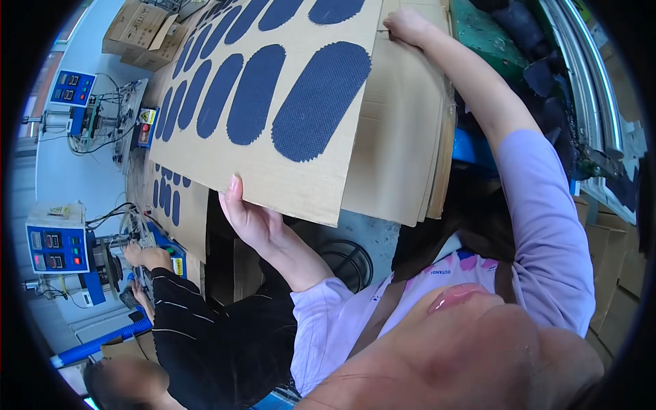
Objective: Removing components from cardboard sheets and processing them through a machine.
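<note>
A large flat cardboard sheet (304, 193) lies tilted in front of me, bearing rows of dark blue textured oval pieces (321, 102) with zigzag edges. My left hand (249, 217) is closed on the sheet's near edge, with the thumb on top and the other fingers underneath. At the far right, my right hand (408, 27) is closed with its fingertips at the sheet's right edge; the exact grip is partly hidden. Beneath and to the right is a stack of plain cardboard sheets (393, 150).
At left, a co-worker in black (205, 335) has both hands by a machine with a blue control box (58, 249). Another blue control box (72, 87) stands farther off. Cardboard boxes (140, 34) sit at the far left. Dark material (523, 34) lies beside metal rails (591, 75) at right.
</note>
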Demonstrator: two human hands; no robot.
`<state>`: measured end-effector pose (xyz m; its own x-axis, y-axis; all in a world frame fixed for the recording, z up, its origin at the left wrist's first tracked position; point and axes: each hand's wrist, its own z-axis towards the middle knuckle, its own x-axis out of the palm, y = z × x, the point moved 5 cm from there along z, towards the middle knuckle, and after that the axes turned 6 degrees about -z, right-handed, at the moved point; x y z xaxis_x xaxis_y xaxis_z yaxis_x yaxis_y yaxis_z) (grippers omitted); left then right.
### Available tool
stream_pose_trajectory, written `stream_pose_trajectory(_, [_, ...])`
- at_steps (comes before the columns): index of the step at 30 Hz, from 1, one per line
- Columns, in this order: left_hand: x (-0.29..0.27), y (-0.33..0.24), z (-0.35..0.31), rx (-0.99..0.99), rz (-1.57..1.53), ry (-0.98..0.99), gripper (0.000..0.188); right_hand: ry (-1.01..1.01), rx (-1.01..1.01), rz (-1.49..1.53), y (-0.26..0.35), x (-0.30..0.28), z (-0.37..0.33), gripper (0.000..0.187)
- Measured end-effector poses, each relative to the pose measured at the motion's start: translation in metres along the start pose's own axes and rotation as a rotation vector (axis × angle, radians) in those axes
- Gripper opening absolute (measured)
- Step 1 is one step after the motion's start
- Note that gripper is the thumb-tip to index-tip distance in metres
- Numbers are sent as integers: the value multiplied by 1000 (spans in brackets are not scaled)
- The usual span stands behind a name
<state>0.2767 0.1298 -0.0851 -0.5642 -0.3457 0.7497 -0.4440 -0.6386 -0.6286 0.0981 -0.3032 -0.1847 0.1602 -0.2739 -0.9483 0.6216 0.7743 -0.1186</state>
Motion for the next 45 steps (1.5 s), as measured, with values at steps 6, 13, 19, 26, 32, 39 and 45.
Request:
stream_pose_trajectory(6, [-5, -6, -3, 5, -9, 25, 42, 149, -17, -67, 17, 16, 16, 13])
stream_pose_trajectory(13, [-1, -15, 0, 10, -90, -80, 38, -106, -224, -186, 20, 37, 36, 23])
stream_pose_trajectory(19, [4, -22, -3, 11, -82, 11, 40, -2, -188, -204, 30, 36, 32, 27])
stream_pose_trajectory(26, [1, -38, -6, 77, -15, -24, 38, -30, -214, -226, 45, 15, 33, 24])
stream_pose_trajectory(32, [4, -35, -5, 78, -26, -19, 32, -348, 25, -150, 9, -41, 30, 14])
stream_pose_trajectory(39, [8, -44, -13, 93, -45, 69, 37, -692, -42, -74, 66, -124, 14, 7])
stream_pose_trajectory(45, [16, -51, -17, 62, -102, 100, 39, -625, -5, -204, 109, -154, -26, 7])
